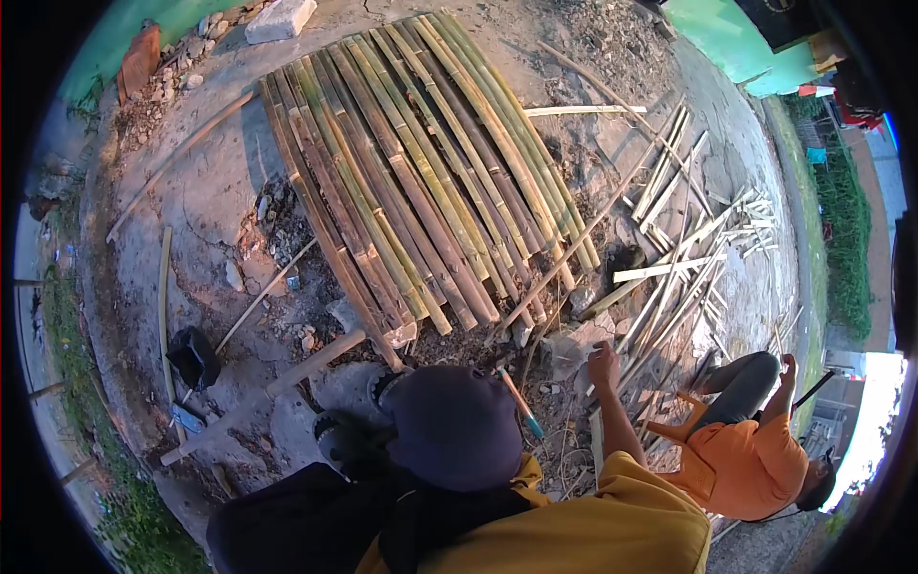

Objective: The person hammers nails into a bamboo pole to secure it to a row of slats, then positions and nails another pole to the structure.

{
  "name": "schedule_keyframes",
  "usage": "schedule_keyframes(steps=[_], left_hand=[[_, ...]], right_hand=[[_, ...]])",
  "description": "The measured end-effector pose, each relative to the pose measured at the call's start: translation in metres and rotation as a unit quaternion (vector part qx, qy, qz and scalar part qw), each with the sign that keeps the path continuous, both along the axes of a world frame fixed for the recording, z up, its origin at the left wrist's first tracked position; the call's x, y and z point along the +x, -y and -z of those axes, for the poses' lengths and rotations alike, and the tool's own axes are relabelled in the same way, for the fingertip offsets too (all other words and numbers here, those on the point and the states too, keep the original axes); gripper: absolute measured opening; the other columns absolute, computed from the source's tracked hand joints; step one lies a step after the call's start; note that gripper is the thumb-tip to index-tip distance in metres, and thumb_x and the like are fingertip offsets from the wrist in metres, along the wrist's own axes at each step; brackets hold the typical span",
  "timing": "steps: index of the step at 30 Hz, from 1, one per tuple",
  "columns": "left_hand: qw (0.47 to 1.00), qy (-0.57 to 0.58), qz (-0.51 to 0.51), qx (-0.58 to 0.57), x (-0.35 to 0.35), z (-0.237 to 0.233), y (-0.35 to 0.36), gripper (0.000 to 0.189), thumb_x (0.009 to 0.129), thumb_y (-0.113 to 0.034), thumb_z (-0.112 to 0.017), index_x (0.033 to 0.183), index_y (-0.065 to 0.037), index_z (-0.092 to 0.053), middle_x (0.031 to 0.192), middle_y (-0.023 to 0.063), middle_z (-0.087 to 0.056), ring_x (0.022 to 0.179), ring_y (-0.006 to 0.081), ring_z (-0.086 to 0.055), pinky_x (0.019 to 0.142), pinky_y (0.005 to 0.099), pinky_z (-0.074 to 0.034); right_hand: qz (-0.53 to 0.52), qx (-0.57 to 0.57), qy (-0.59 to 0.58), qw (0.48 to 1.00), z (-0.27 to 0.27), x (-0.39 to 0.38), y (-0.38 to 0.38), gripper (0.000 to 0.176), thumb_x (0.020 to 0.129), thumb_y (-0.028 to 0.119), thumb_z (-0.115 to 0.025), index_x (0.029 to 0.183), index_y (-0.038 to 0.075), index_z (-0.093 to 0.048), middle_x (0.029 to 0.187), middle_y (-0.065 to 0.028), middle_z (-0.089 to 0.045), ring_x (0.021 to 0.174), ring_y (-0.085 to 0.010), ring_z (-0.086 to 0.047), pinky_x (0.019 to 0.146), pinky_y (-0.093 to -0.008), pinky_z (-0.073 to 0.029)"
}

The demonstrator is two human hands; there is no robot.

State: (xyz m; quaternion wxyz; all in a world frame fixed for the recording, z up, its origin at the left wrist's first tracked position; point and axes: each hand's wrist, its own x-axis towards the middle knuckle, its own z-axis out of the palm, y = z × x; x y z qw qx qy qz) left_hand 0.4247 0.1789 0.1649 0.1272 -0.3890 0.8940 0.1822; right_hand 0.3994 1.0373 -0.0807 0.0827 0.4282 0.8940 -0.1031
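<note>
My right hand is raised at the end of a bare forearm with a yellow sleeve. Its fingers look curled in, and what they hold, if anything, is too small to make out. Loose bamboo strips lie on the ground just beyond it. No part of my left hand shows. A dark, rounded, cloth-covered shape fills the lower middle, close to the camera. Left of my right hand lies a slim tool with a teal end. Ahead is a slatted panel of bamboo poles, laid side by side.
A person in an orange shirt sits on an orange plastic chair at the right. A long pole lies at the left, near a black bucket-like container. A pale stone block stands behind the panel.
</note>
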Motion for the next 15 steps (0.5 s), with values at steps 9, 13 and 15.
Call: schedule_keyframes(steps=[9, 13, 15], left_hand=[[0.999, -0.002, 0.012, 0.033, 0.013, -0.040, 0.030, 0.027, 0.103, -0.020, -0.057, 0.125, -0.005, -0.058, 0.088, 0.0167, -0.061, 0.079, 0.0219, -0.057, 0.079, 0.0387, -0.048], [0.996, 0.088, 0.030, 0.014, -0.020, -0.056, 0.001, 0.032, 0.100, -0.023, -0.062, 0.128, -0.009, -0.057, 0.097, 0.0177, -0.061, 0.086, 0.0235, -0.057, 0.084, 0.0395, -0.046], [0.984, 0.171, 0.052, -0.008, -0.034, -0.060, -0.002, 0.039, 0.097, -0.027, -0.066, 0.131, -0.012, -0.056, 0.105, 0.0186, -0.061, 0.093, 0.0252, -0.058, 0.090, 0.0405, -0.044]], right_hand=[[0.354, 0.024, 0.056, 0.933, 0.057, -0.033, -0.126, 0.060, 0.082, 0.042, -0.070, 0.130, 0.005, -0.062, 0.132, -0.0178, -0.064, 0.125, -0.0362, -0.061, 0.105, -0.0450, -0.049], [0.284, 0.056, 0.039, 0.956, 0.067, -0.005, -0.109, 0.056, 0.083, 0.048, -0.074, 0.108, -0.002, -0.073, 0.118, -0.0256, -0.070, 0.114, -0.0402, -0.066, 0.096, -0.0474, -0.054], [0.315, 0.066, 0.019, 0.947, 0.072, -0.003, -0.108, 0.056, 0.085, 0.048, -0.072, 0.108, -0.003, -0.072, 0.116, -0.0262, -0.070, 0.113, -0.0401, -0.067, 0.097, -0.0483, -0.053]])
